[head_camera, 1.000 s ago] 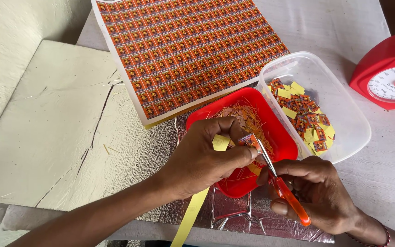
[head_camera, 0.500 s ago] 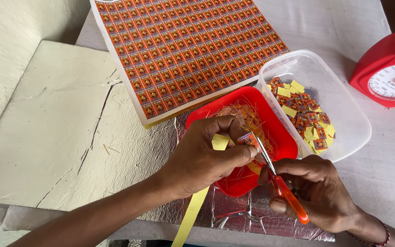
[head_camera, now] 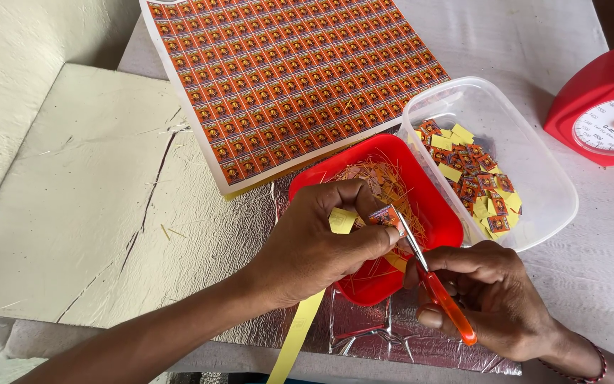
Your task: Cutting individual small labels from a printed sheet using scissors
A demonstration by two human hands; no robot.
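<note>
My left hand (head_camera: 314, 245) pinches a small orange printed label (head_camera: 385, 215) at the end of a long yellow-backed strip (head_camera: 296, 334) that trails down toward me. My right hand (head_camera: 495, 299) grips orange-handled scissors (head_camera: 435, 284); their blades meet the label at my left fingertips. Both hands hover over a red square tray (head_camera: 431, 192) holding thin orange and yellow paper trimmings. A clear plastic container (head_camera: 534, 163) to the right holds several cut labels, some face up, some showing yellow backs.
A large sheet of orange printed labels (head_camera: 286, 71) lies at the top. A red weighing scale (head_camera: 605, 107) stands at the right edge. Crinkled silver foil (head_camera: 236, 235) and a pale cracked board (head_camera: 79, 192) cover the left of the table.
Both hands shifted very slightly; the scissors stay at the label. Nothing was picked up or let go.
</note>
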